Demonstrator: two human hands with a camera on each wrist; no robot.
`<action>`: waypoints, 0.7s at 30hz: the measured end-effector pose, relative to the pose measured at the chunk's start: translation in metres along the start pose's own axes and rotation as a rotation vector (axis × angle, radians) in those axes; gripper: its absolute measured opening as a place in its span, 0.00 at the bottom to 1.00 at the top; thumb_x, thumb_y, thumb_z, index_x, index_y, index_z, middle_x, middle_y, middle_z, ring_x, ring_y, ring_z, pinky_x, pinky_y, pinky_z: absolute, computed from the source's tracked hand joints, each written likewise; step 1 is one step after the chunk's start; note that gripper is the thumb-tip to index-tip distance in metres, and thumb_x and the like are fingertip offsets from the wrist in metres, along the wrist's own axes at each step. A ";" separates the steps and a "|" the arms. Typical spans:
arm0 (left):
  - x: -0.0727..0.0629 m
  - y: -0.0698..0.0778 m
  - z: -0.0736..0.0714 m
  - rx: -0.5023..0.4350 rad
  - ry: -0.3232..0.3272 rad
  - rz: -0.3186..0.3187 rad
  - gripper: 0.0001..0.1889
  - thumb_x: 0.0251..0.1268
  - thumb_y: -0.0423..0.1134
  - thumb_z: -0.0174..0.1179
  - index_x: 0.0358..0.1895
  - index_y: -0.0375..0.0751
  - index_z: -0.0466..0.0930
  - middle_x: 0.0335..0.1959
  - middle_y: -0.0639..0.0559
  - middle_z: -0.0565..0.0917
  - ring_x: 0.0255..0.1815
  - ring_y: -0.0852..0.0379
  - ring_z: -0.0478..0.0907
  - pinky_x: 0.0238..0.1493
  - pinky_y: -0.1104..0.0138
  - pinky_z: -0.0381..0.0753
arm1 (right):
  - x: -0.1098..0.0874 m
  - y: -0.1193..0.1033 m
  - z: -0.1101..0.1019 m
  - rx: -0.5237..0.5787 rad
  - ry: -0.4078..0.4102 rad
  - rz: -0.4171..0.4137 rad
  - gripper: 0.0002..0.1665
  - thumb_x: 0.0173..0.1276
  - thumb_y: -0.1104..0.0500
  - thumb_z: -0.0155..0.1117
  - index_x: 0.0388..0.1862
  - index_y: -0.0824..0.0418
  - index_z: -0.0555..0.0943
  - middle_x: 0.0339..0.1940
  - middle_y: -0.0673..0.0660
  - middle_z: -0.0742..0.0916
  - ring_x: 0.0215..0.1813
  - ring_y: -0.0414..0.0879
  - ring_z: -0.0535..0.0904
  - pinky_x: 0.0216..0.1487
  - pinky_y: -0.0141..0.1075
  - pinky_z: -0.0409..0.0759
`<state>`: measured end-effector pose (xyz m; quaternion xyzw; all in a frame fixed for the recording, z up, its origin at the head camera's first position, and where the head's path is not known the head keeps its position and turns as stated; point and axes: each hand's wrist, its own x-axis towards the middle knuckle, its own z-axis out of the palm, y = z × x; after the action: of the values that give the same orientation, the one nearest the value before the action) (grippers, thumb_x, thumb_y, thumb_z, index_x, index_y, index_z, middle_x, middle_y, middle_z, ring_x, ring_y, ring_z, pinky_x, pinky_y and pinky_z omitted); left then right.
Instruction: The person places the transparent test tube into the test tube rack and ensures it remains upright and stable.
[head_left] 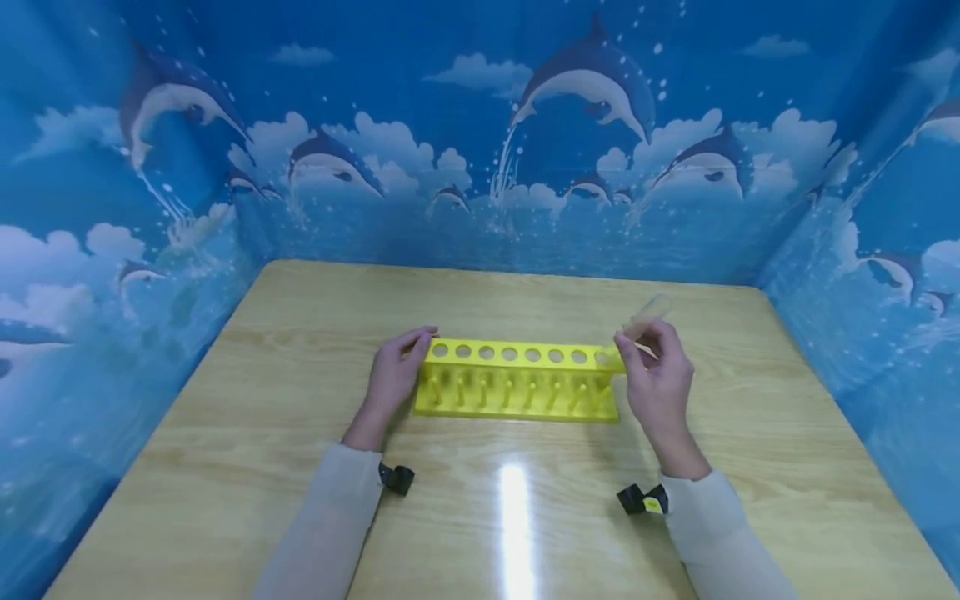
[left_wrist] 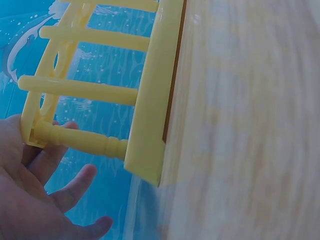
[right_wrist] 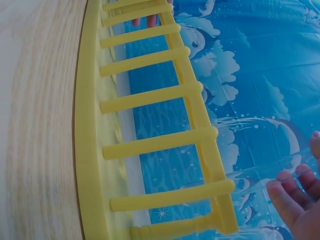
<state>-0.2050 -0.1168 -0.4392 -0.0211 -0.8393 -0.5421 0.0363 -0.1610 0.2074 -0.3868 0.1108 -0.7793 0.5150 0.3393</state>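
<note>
A yellow test tube rack (head_left: 517,408) stands on the table, with a row of round holes in its top bar and a row of upright pegs below. At its left end my left hand (head_left: 394,372) holds the top bar; in the left wrist view the other fingers (left_wrist: 75,187) spread out behind the rack. My right hand (head_left: 660,375) pinches a clear test tube (head_left: 651,312) at the rack's right end. The tube slants, its upper end leaning up and right, its lower part over the last hole. Whether it has entered that hole I cannot tell.
The wooden table (head_left: 300,517) reaches to blue dolphin-print curtains (head_left: 420,225) at the back and both sides. A bright light reflection (head_left: 516,525) lies on the tabletop before the rack. Small black devices (head_left: 397,479) sit at both wrists.
</note>
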 end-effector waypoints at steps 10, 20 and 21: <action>0.001 -0.001 0.002 0.017 0.014 0.011 0.21 0.76 0.51 0.48 0.63 0.45 0.76 0.62 0.49 0.78 0.68 0.49 0.69 0.70 0.54 0.66 | -0.001 0.017 -0.001 -0.011 -0.006 -0.025 0.13 0.68 0.69 0.62 0.48 0.74 0.74 0.41 0.49 0.81 0.47 0.43 0.80 0.48 0.25 0.81; 0.001 0.001 0.000 -0.013 0.007 0.012 0.21 0.76 0.50 0.48 0.62 0.43 0.76 0.61 0.47 0.79 0.67 0.49 0.70 0.69 0.55 0.67 | -0.001 0.018 0.000 -0.019 -0.011 0.004 0.13 0.67 0.71 0.61 0.49 0.76 0.74 0.41 0.50 0.80 0.47 0.41 0.79 0.47 0.23 0.80; 0.001 0.001 0.000 -0.012 0.006 0.011 0.21 0.76 0.50 0.48 0.62 0.43 0.76 0.61 0.47 0.79 0.67 0.49 0.70 0.69 0.55 0.67 | -0.001 0.017 0.000 -0.019 -0.012 0.007 0.13 0.67 0.72 0.61 0.49 0.76 0.73 0.41 0.50 0.80 0.47 0.41 0.79 0.47 0.23 0.80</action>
<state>-0.2060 -0.1161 -0.4386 -0.0243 -0.8357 -0.5470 0.0415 -0.1694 0.2154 -0.3995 0.1079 -0.7865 0.5082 0.3340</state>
